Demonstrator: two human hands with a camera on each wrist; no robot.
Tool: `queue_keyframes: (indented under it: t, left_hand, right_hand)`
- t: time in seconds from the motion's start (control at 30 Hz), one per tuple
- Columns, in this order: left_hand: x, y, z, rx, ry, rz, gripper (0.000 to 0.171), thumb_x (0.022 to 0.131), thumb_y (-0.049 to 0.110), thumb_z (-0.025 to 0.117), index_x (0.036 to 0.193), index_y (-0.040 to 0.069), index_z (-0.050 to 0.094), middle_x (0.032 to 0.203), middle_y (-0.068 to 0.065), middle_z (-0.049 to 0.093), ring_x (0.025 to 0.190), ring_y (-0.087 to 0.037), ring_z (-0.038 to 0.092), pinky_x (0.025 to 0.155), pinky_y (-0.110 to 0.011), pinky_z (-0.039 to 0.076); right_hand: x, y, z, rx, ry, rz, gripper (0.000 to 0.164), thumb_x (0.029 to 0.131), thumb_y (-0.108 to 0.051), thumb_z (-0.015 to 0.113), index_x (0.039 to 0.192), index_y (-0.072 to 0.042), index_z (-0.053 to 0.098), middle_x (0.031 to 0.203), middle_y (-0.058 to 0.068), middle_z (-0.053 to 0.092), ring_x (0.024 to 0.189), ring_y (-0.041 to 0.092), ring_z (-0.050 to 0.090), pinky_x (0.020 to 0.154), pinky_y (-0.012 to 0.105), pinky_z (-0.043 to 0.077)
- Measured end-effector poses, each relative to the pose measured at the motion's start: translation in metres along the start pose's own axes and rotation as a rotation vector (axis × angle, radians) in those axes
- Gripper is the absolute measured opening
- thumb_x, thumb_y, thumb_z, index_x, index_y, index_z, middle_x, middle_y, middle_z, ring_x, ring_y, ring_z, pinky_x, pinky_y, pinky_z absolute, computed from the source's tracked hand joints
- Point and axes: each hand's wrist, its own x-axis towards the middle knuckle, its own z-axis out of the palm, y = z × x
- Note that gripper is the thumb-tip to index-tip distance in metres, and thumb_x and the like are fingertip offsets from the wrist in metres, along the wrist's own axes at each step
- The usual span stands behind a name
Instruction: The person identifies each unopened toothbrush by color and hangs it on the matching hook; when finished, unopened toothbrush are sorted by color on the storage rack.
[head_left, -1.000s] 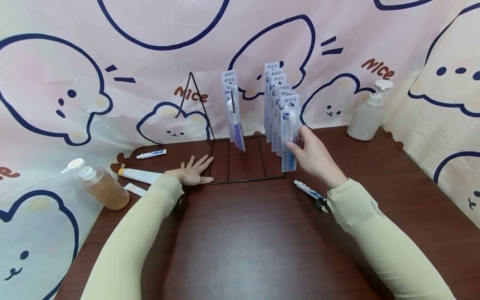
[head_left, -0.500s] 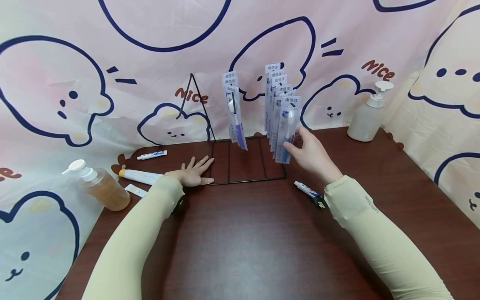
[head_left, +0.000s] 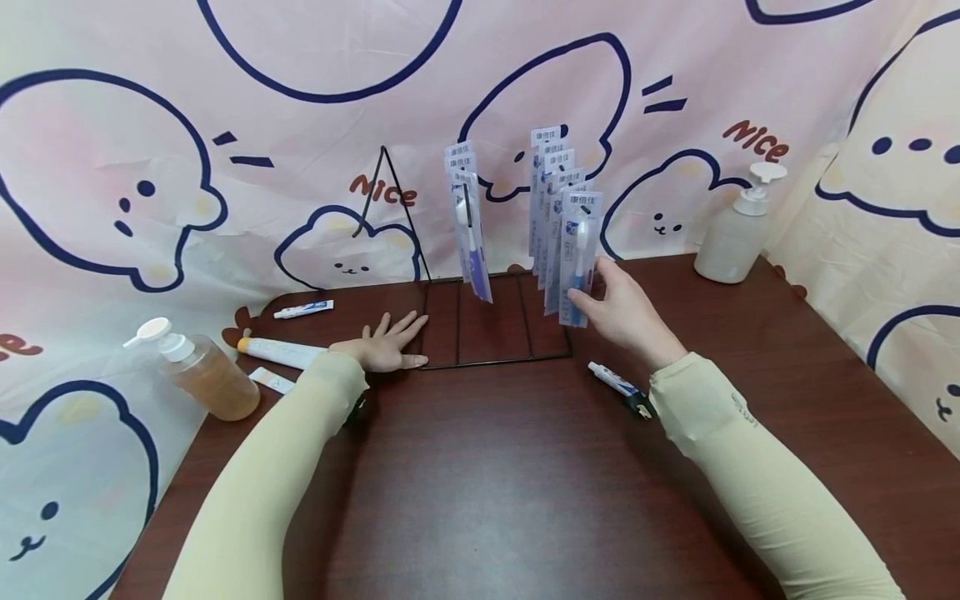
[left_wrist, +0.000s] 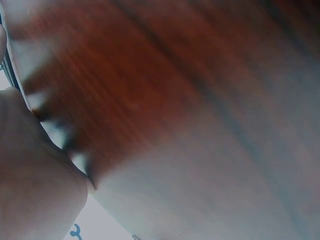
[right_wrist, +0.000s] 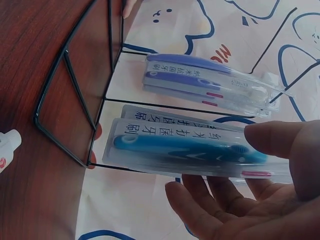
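Note:
In the head view, my right hand (head_left: 628, 310) holds the lower part of a blue toothbrush in a clear-fronted card pack (head_left: 579, 250), thumb in front. This pack hangs foremost in a right-hand row of several toothbrush packs (head_left: 543, 179) on a black wire rack (head_left: 495, 362). The right wrist view shows the thumb on the blue toothbrush pack (right_wrist: 185, 145) and the fingers along its other side. A shorter row with a purple toothbrush pack (head_left: 477, 271) hangs to the left. My left hand (head_left: 384, 346) rests with spread fingers by the rack's left base; its wrist view is blurred.
A toothpaste tube (head_left: 615, 379) lies near my right wrist. Toothpaste tubes (head_left: 303, 309) and a larger yellow-capped tube (head_left: 279, 352) lie at left. An amber pump bottle (head_left: 213, 379) stands left, a white pump bottle (head_left: 731, 237) back right. A patterned cloth hangs behind the table.
The blue toothbrush pack has moved back and up against its row, my right hand with it. Over the last half second it has turned slightly to face front. My left hand stays put.

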Motion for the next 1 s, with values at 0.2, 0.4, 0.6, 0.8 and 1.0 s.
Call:
queue_keyframes:
  t: [0.2,0.4,0.6,0.8,1.0]
  left_hand:
    - [0.005,-0.002,0.001,-0.001,-0.005,0.009,0.083,0.087,0.062,0.043,0.148,0.028,-0.002,0.153,-0.001,-0.012,0.134,-0.04,-0.016,0.097,-0.066,-0.005]
    - [0.007,-0.006,-0.001,0.017,-0.024,-0.004,0.085,0.085,0.065,0.042,0.148,0.029,-0.003,0.153,0.001,-0.013,0.134,-0.04,-0.016,0.097,-0.067,-0.004]
    - [0.006,-0.013,-0.008,0.011,-0.051,-0.023,0.086,0.085,0.063,0.044,0.148,0.028,-0.002,0.153,-0.001,-0.012,0.134,-0.042,-0.014,0.097,-0.068,-0.003]
    - [0.004,-0.02,-0.003,-0.058,-0.054,-0.021,0.089,0.085,0.061,0.049,0.149,0.025,-0.001,0.153,-0.004,-0.009,0.134,-0.042,-0.013,0.097,-0.068,-0.001]
    - [-0.008,-0.017,-0.017,-0.24,0.024,0.049,0.077,0.091,0.057,0.038,0.149,0.023,-0.001,0.153,-0.003,-0.012,0.135,-0.037,-0.015,0.101,-0.063,-0.001]
  right_hand:
    - [-0.005,0.003,-0.002,-0.04,-0.005,-0.002,0.038,0.09,-0.028,0.059,0.122,-0.012,0.045,0.118,0.007,0.054,0.105,0.022,0.052,0.085,0.044,0.041]
    - [-0.008,0.006,-0.005,-0.061,0.007,-0.014,0.034,0.089,-0.029,0.06,0.117,-0.014,0.046,0.105,0.004,0.053,0.098,0.022,0.048,0.082,0.041,0.038]
    - [-0.007,0.009,-0.01,-0.07,0.003,0.018,0.037,0.089,-0.034,0.059,0.12,-0.018,0.045,0.108,0.002,0.052,0.104,0.023,0.047,0.088,0.044,0.037]
    - [-0.006,0.016,-0.012,-0.088,-0.03,0.039,0.042,0.089,-0.038,0.057,0.124,-0.018,0.044,0.112,0.005,0.052,0.106,0.025,0.046,0.091,0.047,0.035]
    - [-0.012,0.024,-0.022,-0.116,-0.036,0.053,0.045,0.089,-0.041,0.056,0.126,-0.018,0.043,0.114,0.006,0.051,0.105,0.026,0.046,0.089,0.048,0.036]
